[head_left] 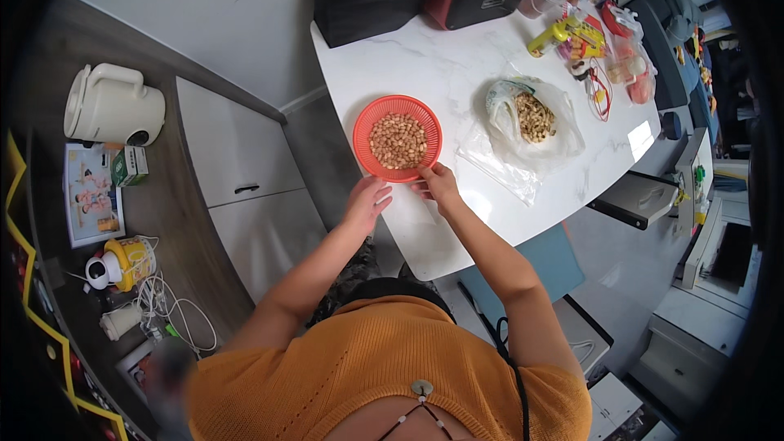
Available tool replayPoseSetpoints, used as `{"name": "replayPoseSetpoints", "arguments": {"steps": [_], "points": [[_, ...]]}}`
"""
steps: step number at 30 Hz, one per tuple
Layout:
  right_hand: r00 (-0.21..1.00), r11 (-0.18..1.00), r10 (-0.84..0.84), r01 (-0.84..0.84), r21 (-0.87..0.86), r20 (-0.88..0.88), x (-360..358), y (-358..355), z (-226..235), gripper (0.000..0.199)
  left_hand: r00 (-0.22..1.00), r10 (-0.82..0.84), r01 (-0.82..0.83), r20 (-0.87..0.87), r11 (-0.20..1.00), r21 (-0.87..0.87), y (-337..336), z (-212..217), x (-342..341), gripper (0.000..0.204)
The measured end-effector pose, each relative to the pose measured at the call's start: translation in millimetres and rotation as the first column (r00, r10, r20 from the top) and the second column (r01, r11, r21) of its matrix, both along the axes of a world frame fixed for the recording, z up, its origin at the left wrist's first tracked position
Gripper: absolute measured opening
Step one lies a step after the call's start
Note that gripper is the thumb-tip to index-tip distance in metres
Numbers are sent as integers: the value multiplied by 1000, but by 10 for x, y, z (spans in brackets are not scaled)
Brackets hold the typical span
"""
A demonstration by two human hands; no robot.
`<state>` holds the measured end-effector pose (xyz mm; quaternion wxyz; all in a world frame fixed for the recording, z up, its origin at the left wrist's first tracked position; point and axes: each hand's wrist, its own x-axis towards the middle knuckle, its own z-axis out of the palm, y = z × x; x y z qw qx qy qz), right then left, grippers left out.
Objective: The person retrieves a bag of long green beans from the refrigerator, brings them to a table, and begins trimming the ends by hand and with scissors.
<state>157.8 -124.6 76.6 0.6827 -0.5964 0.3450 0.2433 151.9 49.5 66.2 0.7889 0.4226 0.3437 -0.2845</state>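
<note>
By the red basket (363, 137), the left hand (367, 200) is loosely spread; the right hand (441, 185) touches it (grip unclear).

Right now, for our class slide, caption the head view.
Left hand and right hand at a red basket of shelled peanuts at the edge of a white marbled table.

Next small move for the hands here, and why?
I'd probably ease the red basket inward over the white table: it holds many loose tan kernels and appears to sit right by the table's left edge, while the right hand is at its near rim and the left hand is close by.
</note>
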Motion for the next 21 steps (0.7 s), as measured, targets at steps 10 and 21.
{"name": "replayPoseSetpoints", "arguments": {"steps": [10, 21], "points": [[986, 992, -104, 111, -51, 132, 909, 156, 115, 21, 976, 74, -65, 203, 997, -52, 287, 217, 880, 22], [979, 984, -178, 180, -16, 104, 1479, 345, -29, 22, 983, 175, -171, 56, 983, -67, 701, 50, 933, 21]]}}
